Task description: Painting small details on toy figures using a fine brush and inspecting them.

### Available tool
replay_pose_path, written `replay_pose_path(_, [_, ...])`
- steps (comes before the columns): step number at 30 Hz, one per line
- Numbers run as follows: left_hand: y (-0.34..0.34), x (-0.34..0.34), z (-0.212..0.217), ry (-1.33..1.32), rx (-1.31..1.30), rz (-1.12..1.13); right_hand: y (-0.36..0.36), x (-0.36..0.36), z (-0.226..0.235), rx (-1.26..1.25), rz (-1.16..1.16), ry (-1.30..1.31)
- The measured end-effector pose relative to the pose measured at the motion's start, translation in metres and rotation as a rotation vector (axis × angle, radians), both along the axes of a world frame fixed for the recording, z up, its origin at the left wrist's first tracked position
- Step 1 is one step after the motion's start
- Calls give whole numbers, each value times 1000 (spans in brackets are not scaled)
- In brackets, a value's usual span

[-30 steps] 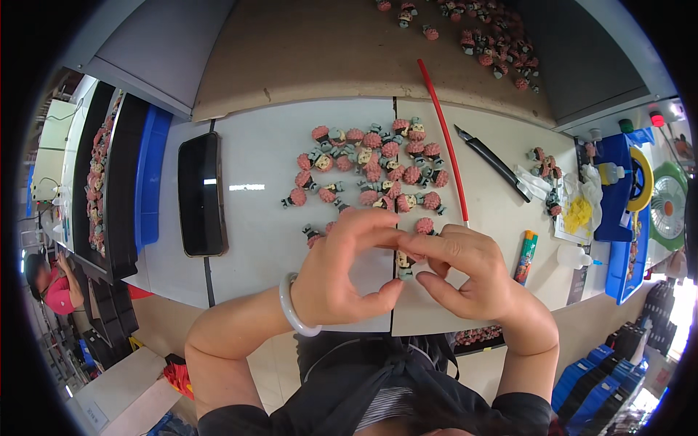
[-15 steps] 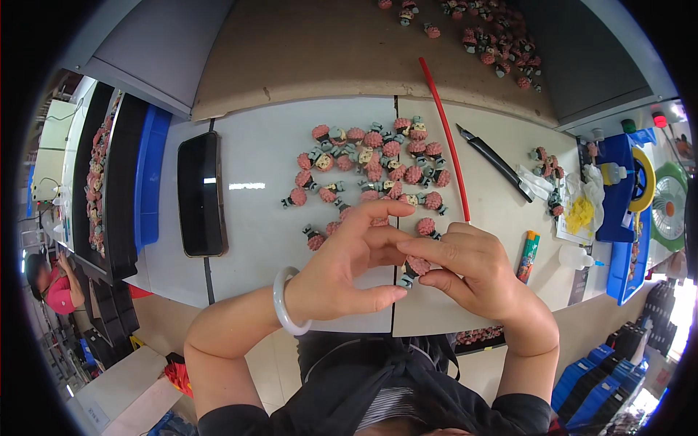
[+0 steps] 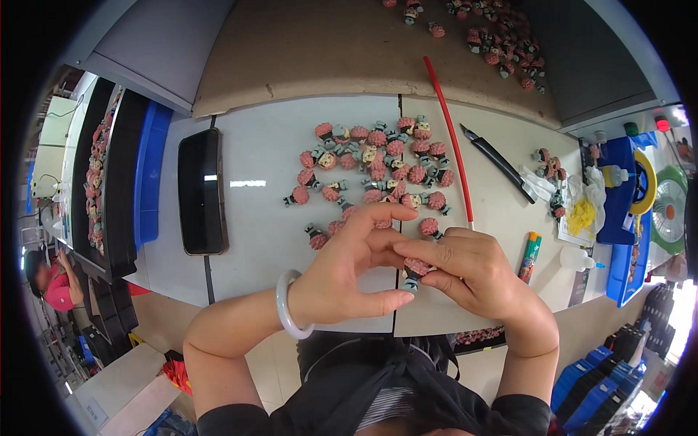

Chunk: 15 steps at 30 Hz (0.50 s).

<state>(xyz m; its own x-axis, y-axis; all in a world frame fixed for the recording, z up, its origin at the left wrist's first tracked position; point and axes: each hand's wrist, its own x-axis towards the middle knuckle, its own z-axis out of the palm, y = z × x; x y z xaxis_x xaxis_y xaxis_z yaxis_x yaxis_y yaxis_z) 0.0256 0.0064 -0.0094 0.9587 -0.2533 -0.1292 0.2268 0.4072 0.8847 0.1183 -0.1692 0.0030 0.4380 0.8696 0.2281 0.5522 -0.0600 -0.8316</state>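
Between the thumb and forefinger of my right hand (image 3: 472, 270) is a small figurine (image 3: 415, 270) with pink, bumpy hair, a dark body and a grey-green end. My left hand (image 3: 356, 272) curves beside it, thumb and fingers apart, the thumb tip close to the grey-green end. Whether the left fingertips touch the figurine I cannot tell. A white bangle (image 3: 285, 305) circles my left wrist. Beyond my hands, a loose group of similar figurines (image 3: 377, 169) lies on the white table (image 3: 265, 218); my left fingers partly hide the nearest ones.
A black phone (image 3: 202, 192) lies on the left. To the right are a red stick (image 3: 452, 142), a craft knife (image 3: 500, 163), a green-and-orange lighter (image 3: 530, 257) and a white bottle (image 3: 574, 258). More figurines (image 3: 502, 47) sit on the brown board. A person (image 3: 59, 289) is far left.
The figurine has tilted slightly in my right fingers, its grey-green end shifting a little to the right. My left hand keeps nearly the same pose; the view has shifted very slightly.
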Motion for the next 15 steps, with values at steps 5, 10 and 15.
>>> replay_pose_path(5, [1,-5,-7,-41,116,106,-8,30,4,-11,-343,-223])
replay_pose_path(10, [-2,-1,-5,-137,216,132,-20,68,-23,-368,-710,-639])
replay_pose_path(15, [-3,-1,-6,-144,156,156,-21,73,-29,-406,-701,-494])
